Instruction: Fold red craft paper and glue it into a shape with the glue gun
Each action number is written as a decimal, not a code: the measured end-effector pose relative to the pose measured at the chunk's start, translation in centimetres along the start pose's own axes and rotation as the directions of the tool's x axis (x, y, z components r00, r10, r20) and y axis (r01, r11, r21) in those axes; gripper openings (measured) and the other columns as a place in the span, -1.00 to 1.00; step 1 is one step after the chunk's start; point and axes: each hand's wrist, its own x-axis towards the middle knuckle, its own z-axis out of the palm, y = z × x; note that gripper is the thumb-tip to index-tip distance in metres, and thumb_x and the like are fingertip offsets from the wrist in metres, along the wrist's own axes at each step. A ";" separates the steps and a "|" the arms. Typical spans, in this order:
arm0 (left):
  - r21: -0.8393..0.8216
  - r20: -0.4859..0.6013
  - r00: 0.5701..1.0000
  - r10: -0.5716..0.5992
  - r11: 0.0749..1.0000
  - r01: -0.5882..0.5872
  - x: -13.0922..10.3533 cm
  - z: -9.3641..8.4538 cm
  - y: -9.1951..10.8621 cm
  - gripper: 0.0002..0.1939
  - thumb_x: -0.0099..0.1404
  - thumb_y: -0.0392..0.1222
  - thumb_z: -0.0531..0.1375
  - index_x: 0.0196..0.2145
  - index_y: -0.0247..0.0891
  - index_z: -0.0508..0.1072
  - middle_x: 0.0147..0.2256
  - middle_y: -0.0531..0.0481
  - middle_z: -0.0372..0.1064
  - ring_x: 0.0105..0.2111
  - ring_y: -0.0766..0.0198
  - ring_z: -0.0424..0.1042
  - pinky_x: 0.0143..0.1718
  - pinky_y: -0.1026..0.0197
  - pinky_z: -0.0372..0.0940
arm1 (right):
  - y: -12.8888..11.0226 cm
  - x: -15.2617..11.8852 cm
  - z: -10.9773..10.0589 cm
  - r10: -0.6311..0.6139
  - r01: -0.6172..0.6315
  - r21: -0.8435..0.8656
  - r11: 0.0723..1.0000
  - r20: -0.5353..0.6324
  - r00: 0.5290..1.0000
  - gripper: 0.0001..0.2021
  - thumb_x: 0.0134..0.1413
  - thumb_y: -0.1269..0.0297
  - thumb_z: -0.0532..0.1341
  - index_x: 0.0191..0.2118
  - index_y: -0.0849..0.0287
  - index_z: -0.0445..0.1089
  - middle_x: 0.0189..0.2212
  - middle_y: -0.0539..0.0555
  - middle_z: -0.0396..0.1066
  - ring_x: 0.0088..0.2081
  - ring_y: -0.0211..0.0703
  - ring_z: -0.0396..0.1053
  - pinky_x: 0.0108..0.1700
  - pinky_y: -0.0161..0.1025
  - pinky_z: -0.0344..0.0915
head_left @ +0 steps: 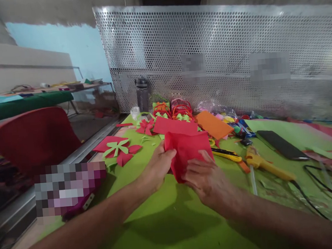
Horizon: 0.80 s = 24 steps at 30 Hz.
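Note:
A bent red craft sheet, perhaps foam or felt, is held up above the green table covering. My left hand grips its left edge, thumb on the near face. Against the sheet's lower right part, my right hand has its fingers bent; the fingertips are partly hidden. Just behind lie a flat red piece and an orange sheet. Red and pale green petal cutouts lie to the left. Right of my hands is a yellow and black utility knife.
A yellow glue gun with a black cable and a dark phone lie on the right. Small red baskets and a dark bottle stand before a perforated metal panel. A red chair is at left.

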 end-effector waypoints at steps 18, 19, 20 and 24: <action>0.343 0.606 0.772 0.191 0.813 -0.470 0.2 -2.4 2.4 -0.76 0.08 -0.25 0.27 -0.24 -0.25 0.45 -0.23 0.03 0.42 -0.30 0.31 0.38 -0.28 0.31 0.23 | 3.3 1.3 -3.2 0.012 -0.184 0.509 0.841 0.323 0.946 -0.84 -0.03 0.45 0.11 -0.57 0.23 0.30 -0.68 -0.14 0.12 -0.59 -0.39 0.06 -0.46 -0.37 0.00; 0.355 0.631 0.753 0.185 0.795 -0.492 0.3 -2.4 2.2 -0.86 0.09 -0.27 0.26 -0.33 -0.29 0.45 -0.31 0.05 0.41 -0.36 0.35 0.36 -0.33 0.33 0.20 | 3.3 1.3 -3.3 0.006 -0.176 0.503 0.846 0.321 0.947 -0.84 -0.02 0.43 0.12 -0.58 0.23 0.30 -0.68 -0.14 0.10 -0.58 -0.40 0.06 -0.45 -0.37 0.00; 0.357 0.651 0.736 0.186 0.781 -0.513 0.4 -2.3 2.1 -0.93 0.10 -0.28 0.25 -0.42 -0.31 0.43 -0.39 0.07 0.38 -0.41 0.37 0.33 -0.37 0.34 0.17 | 3.4 1.3 -3.4 0.007 -0.173 0.495 0.852 0.319 0.948 -0.84 -0.02 0.41 0.13 -0.57 0.23 0.30 -0.68 -0.15 0.09 -0.59 -0.40 0.05 -0.44 -0.36 0.00; 0.359 0.693 0.699 0.177 0.756 -0.547 0.8 -2.3 1.5 -0.80 0.12 -0.26 0.23 -0.59 -0.33 0.32 -0.57 0.14 0.21 -0.55 0.44 0.17 -0.51 0.35 0.05 | 3.9 1.3 -3.5 0.030 -0.180 0.439 0.880 0.326 0.945 -0.88 -0.01 0.38 0.13 -0.52 0.20 0.33 -0.67 -0.16 0.11 -0.59 -0.41 0.05 -0.43 -0.36 -0.02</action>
